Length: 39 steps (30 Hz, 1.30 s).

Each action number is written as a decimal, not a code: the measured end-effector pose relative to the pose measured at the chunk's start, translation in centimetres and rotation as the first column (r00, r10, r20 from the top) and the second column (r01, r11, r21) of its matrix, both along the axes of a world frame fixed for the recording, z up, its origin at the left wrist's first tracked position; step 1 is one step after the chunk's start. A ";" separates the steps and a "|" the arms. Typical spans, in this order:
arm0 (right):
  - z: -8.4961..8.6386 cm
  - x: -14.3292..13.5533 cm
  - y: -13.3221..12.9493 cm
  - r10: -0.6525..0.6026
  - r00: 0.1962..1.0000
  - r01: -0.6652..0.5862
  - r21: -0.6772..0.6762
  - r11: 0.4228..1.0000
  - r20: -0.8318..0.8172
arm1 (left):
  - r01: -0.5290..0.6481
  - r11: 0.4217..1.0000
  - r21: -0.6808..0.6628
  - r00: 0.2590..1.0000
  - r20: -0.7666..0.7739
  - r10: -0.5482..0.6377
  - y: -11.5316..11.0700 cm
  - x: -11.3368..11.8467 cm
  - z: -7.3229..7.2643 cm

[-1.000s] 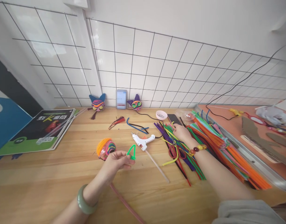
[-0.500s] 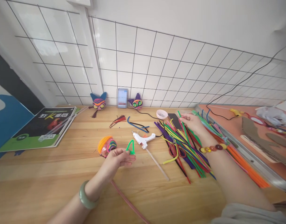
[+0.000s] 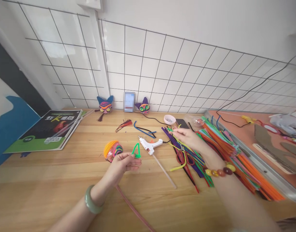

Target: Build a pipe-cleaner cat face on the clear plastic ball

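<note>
My left hand (image 3: 122, 162) pinches a green pipe cleaner triangle (image 3: 137, 156) between thumb and fingers, above the wooden table. Just behind that hand lies a clear ball (image 3: 109, 150) partly wrapped in orange and multicoloured strands. My right hand (image 3: 190, 137) has its fingers closed on a green pipe cleaner (image 3: 170, 130), over the pile of coloured pipe cleaners (image 3: 198, 162). Only a short end of it shows past the fingertips. Between my hands rests a white glue gun (image 3: 151, 146) with a glue stick out of its back. Red-handled scissors (image 3: 180, 158) lie among the pipe cleaners.
Two decorated animal heads (image 3: 106, 106) and a phone (image 3: 129, 102) lean at the wall. A pink bowl (image 3: 169, 120), blue and black pipe cleaners (image 3: 145, 130) and a tassel (image 3: 124, 125) lie behind the glue gun. Magazines (image 3: 49, 129) are at left, an orange board (image 3: 249, 129) at right.
My right hand has moved left and nearer to the glue gun, bringing the green pipe cleaner along. My left hand keeps the triangle in nearly the same place. The view has shifted slightly.
</note>
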State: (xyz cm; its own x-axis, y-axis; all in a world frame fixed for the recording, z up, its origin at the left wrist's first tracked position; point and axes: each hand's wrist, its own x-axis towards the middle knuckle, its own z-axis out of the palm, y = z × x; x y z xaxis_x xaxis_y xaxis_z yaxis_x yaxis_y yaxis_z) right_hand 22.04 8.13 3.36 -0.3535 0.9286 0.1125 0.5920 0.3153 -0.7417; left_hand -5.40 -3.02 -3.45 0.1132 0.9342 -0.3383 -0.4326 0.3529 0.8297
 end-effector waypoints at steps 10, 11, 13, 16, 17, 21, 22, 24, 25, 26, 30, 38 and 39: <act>-1.7 -8.1 -9.4 0.245 0.958 -0.261 0.090 0.961 0.151 | 0.018 0.997 0.074 0.996 -0.092 -0.011 -0.1 0.1 -0.6; -2.0 -8.3 -9.6 0.233 0.957 -0.252 0.097 0.963 0.173 | 0.024 0.996 0.081 0.995 -0.096 -0.017 -0.1 0.1 -0.7; -2.5 -8.6 -9.7 0.206 0.955 -0.235 0.117 0.965 0.214 | 0.029 0.996 0.084 0.995 -0.100 -0.020 0.0 0.1 -0.7; -3.4 -8.6 -9.6 0.169 0.960 -0.207 0.160 0.965 0.222 | 0.034 0.996 0.083 0.993 -0.119 -0.024 -0.1 0.1 -0.5; -3.7 -8.6 -9.6 0.164 0.964 -0.201 0.170 0.965 0.207 | 0.039 0.995 0.087 0.991 -0.130 -0.028 -0.1 0.2 -0.5; -4.7 -9.1 -9.8 0.160 0.970 -0.192 0.175 0.966 0.185 | 0.070 0.992 0.109 0.984 -0.171 -0.051 -0.2 0.3 -0.5; -4.9 -9.2 -9.9 0.154 0.968 -0.190 0.175 0.966 0.198 | 0.074 0.991 0.112 0.982 -0.181 -0.053 -0.3 0.3 -0.5; -5.3 -9.5 -10.0 0.145 0.961 -0.189 0.177 0.966 0.235 | 0.079 0.990 0.120 0.978 -0.200 -0.054 -0.3 0.4 -0.5; -5.5 -9.6 -10.0 0.142 0.958 -0.190 0.178 0.965 0.251 | 0.081 0.989 0.124 0.976 -0.209 -0.054 -0.2 0.4 -0.5; -5.7 -9.7 -10.0 0.142 0.954 -0.193 0.180 0.965 0.263 | 0.085 0.988 0.126 0.974 -0.219 -0.055 -0.2 0.5 -0.4; -6.3 -10.0 -10.0 0.131 0.950 -0.192 0.200 0.961 0.283 | 0.098 0.987 0.128 0.965 -0.255 -0.062 -0.3 0.7 -0.1; -6.8 -10.0 -10.0 0.096 0.967 -0.165 0.291 0.942 0.238 | 0.111 0.986 0.121 0.968 -0.236 -0.080 -0.6 0.7 -0.3; -6.9 -10.0 -9.9 0.096 0.969 -0.165 0.305 0.938 0.229 | 0.116 0.986 0.118 0.970 -0.227 -0.087 -0.6 0.7 -0.3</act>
State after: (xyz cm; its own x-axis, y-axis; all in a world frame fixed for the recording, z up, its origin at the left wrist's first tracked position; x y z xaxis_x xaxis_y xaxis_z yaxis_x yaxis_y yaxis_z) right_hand 12.07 -1.79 -3.52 -0.5163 0.7997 0.3066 0.6592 0.5996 -0.4538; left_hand -4.71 -3.62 -3.77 0.1457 0.9592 -0.2422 -0.2011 0.2684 0.9421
